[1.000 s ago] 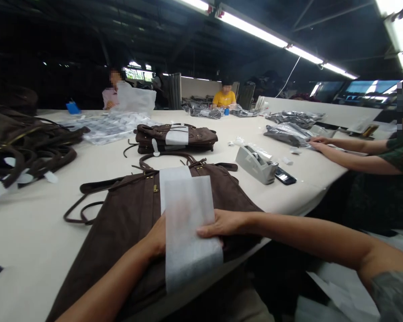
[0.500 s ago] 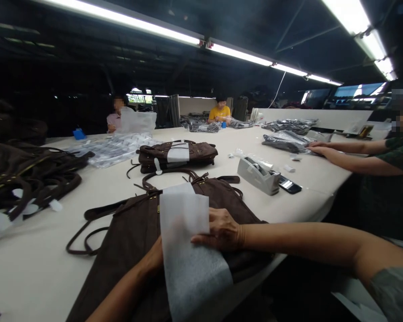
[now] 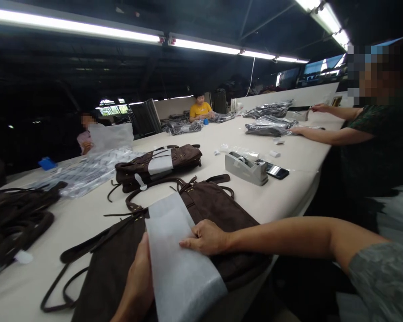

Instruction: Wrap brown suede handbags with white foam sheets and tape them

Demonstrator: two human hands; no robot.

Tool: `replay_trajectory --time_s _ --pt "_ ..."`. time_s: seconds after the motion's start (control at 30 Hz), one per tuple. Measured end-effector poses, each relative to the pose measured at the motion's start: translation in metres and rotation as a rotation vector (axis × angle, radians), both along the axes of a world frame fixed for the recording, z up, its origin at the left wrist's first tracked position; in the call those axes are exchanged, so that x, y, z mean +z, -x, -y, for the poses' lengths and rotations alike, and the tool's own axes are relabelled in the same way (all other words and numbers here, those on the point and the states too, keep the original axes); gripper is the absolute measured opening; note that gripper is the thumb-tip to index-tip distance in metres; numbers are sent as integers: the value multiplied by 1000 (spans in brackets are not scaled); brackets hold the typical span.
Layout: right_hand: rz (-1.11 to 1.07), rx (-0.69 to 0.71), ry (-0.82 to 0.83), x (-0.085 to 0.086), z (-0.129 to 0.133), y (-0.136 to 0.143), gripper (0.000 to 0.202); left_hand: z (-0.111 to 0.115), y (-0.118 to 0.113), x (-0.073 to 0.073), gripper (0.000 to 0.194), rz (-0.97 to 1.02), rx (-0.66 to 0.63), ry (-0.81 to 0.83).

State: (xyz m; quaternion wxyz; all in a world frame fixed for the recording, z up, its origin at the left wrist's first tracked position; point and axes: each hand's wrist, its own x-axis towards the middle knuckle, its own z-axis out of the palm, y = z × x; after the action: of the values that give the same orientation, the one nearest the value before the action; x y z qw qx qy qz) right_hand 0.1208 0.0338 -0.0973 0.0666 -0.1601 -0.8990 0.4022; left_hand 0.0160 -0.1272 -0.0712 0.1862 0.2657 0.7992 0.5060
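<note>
A strip of white, slightly see-through paper (image 3: 177,264) lies across a dark brown fabric bag (image 3: 221,201) with straps, its lower end curling over the bag's near side. My right hand (image 3: 208,237) is closed on the strip's right edge, thumb on top. At the left edge, my left hand (image 3: 141,273) grips the paper, with its fingers partly hidden behind it. Just beyond lies a second brown bag (image 3: 190,161) with a white paper band (image 3: 160,162) around its middle and a white tag (image 3: 140,182) on it.
A grey tape dispenser (image 3: 245,169) and a phone (image 3: 272,169) sit to the right. Brown bags (image 3: 23,223) are piled at left. Clear plastic bags (image 3: 97,167) lie farther back. A co-worker's hand (image 3: 298,130) touches a plastic-wrapped bundle (image 3: 265,126); two other people sit across the table.
My left hand has come from behind the paper to its left edge. My right hand still holds the right side. The view has turned right; the co-worker at right has lifted one hand.
</note>
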Motion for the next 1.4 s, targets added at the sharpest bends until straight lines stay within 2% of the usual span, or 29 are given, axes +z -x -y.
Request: replay_trajectory --time_s 0.07,0.1,0.17,0.3,0.4,0.47,0.57,0.63,0.73,0.83,0.9,1.03,1.17,1.23,1.3,1.4 --pt "6 -69 -30 0 4 -4 55 -3 -5 2 71 215 -37 -79" --pt "3 -83 -59 1 5 -5 53 -4 -6 1 71 256 -70 -80" --pt "-6 -80 -149 4 7 -6 48 -5 -4 -3 70 194 -95 -9" --pt "20 7 -352 5 9 -6 44 -4 7 -16 64 -4 -12 163" --pt "33 20 -389 4 10 -9 43 -5 10 -21 56 -137 -11 214" --pt "-13 -28 -339 3 11 -14 40 -6 10 -21 52 -227 5 268" --pt "-145 -69 -280 1 13 -24 50 -10 12 -22 48 -385 57 348" --pt "-241 -32 -274 1 15 -31 52 -14 16 -25 49 -511 56 323" --pt "-297 11 -204 1 17 -36 41 -21 22 -29 55 -617 48 262" --pt "-299 -124 34 0 10 -33 23 -24 23 -29 57 -584 98 285" --pt "-321 -233 178 -2 0 -26 18 -23 20 -27 54 -553 108 305" --pt "-301 -371 350 -8 -25 -8 32 -22 15 -19 47 -469 71 320" --pt "-270 -477 391 -5 -47 10 42 -24 15 -18 49 -395 50 287" --pt "-211 -439 425 -1 -53 15 32 -25 17 -20 52 -360 63 273" --pt "-126 -340 456 2 -53 17 20 -25 18 -22 54 -323 69 257" --pt "-23 -232 388 6 -46 14 19 -22 18 -20 56 -262 113 202"
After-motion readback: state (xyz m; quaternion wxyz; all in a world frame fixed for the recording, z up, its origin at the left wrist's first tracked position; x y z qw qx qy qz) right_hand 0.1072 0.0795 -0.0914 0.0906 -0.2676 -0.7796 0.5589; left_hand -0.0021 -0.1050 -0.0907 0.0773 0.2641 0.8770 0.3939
